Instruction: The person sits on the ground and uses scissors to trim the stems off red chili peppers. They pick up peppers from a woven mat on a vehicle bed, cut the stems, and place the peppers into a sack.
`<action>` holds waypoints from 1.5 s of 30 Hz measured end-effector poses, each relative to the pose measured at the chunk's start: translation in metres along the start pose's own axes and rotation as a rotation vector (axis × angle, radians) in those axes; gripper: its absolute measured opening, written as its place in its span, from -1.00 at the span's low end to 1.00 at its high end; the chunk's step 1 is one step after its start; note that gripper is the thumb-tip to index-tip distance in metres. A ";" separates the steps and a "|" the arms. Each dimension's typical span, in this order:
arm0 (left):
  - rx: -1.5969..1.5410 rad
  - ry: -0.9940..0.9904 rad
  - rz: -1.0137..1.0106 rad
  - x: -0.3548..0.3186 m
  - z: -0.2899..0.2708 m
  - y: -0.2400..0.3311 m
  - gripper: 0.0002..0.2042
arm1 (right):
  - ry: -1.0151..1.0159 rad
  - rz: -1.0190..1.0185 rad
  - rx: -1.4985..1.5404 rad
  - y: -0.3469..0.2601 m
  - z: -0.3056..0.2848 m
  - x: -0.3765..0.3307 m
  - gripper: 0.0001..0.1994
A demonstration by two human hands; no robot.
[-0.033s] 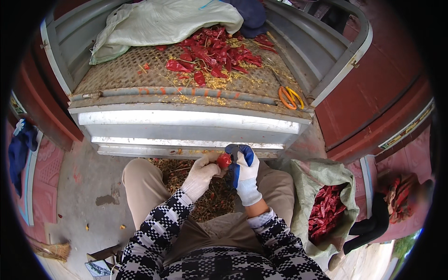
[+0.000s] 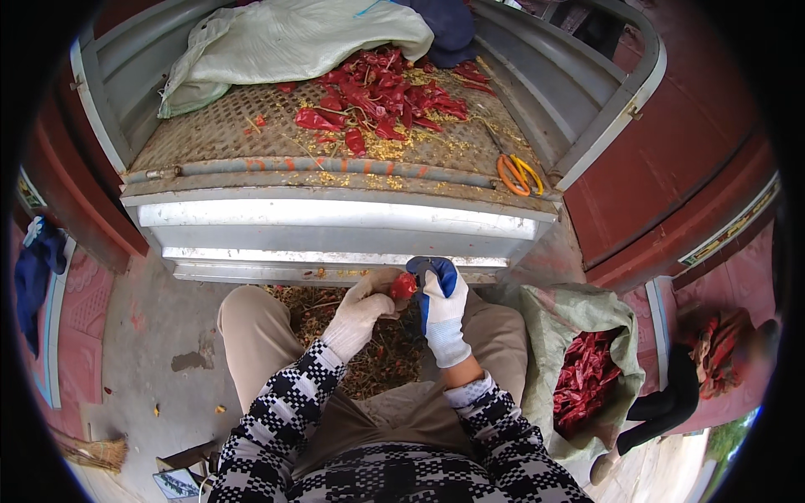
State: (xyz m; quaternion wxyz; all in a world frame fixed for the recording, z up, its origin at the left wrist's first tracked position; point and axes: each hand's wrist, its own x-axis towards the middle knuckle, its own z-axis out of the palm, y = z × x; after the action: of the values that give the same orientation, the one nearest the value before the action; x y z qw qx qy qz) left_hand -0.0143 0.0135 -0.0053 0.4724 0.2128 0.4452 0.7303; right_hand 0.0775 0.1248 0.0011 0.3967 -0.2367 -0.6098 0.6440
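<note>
Above my lap, my left hand (image 2: 362, 312), in a whitish knit glove, is closed on a red chili pepper (image 2: 403, 286). Its fingertips pinch the pepper, whose right end faces my other hand. Close against that end is my right hand (image 2: 442, 302), in a white and blue coated glove, its fingers curled inward. What those fingers hold, if anything, is hidden behind the glove. Between my knees, below both hands, lies a heap of dry brownish stalks and scraps (image 2: 381, 356) with red bits in it.
Ahead, a metal truck bed (image 2: 218, 142) carries a pile of red chilies (image 2: 377, 96), yellow seeds, a pale sack (image 2: 293, 42) and orange-and-yellow-handled scissors (image 2: 513, 174). Right of my knee stands an open green sack (image 2: 541, 327) of chilies. Another person (image 2: 671, 394) is at far right.
The pepper and my fingers have shifted very slightly between the frames. Both hands stay together in the same place, and the surroundings are the same.
</note>
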 end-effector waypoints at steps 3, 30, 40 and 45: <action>0.211 -0.059 0.123 0.003 0.002 -0.002 -0.50 | 0.016 -0.147 -0.253 -0.005 -0.002 0.002 -0.86; 0.657 0.096 0.321 0.015 0.007 -0.025 -0.76 | -0.012 -0.139 -0.288 -0.003 -0.009 -0.006 -0.83; 0.069 -0.069 -0.015 0.001 0.008 -0.001 -0.78 | -0.439 -0.306 -0.582 -0.040 -0.028 0.007 -0.57; 0.146 -0.152 -0.008 0.000 0.008 0.002 -0.80 | -0.529 -0.463 -0.713 -0.043 -0.032 0.015 -0.60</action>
State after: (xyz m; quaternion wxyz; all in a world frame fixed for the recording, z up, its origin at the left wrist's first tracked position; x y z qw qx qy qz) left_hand -0.0097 0.0164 0.0005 0.4908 0.2999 0.4611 0.6757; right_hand 0.1036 0.1533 0.0410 0.2552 -0.0446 -0.9083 0.3285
